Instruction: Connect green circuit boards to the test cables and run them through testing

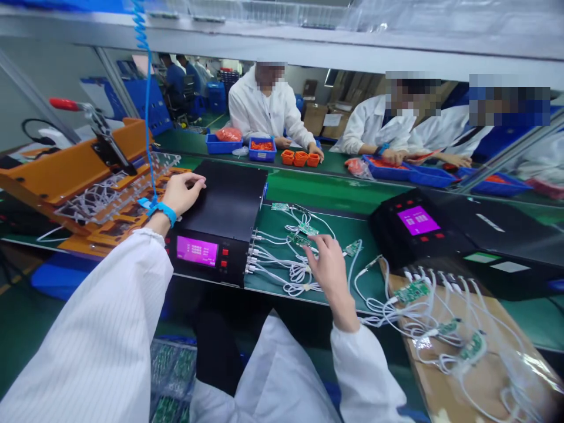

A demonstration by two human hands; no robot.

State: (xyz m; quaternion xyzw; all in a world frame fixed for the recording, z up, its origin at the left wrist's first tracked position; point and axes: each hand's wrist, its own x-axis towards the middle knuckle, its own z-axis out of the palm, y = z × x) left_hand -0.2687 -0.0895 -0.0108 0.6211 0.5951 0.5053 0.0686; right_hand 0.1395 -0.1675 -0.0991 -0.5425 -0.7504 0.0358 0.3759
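My left hand (pixel 183 192) is over the top of a black test box (pixel 233 191), its fingers curled and the fingertips close to the thumb. I see nothing between them. A blue wrist strap (pixel 165 212) with a coiled blue cord is round that wrist. My right hand (pixel 329 267) has thumb and forefinger at the edge of a green circuit board (pixel 299 239), apparently pinching it; the fingers partly cover the contact. Another circuit board (pixel 307 228) lies just behind it, and one more circuit board (pixel 353 248) is to the right. White cables (pixel 299 273) run from the box's side ports.
An orange fixture (pixel 88 158) with a red-handled clamp stands at left. At right are a second black box (pixel 467 235) and cabled boards on a cardboard sheet (pixel 434 376). Bagged boards (pixel 171 376) are below. Co-workers in white coats sit opposite, behind blue bins (pixel 263 154).
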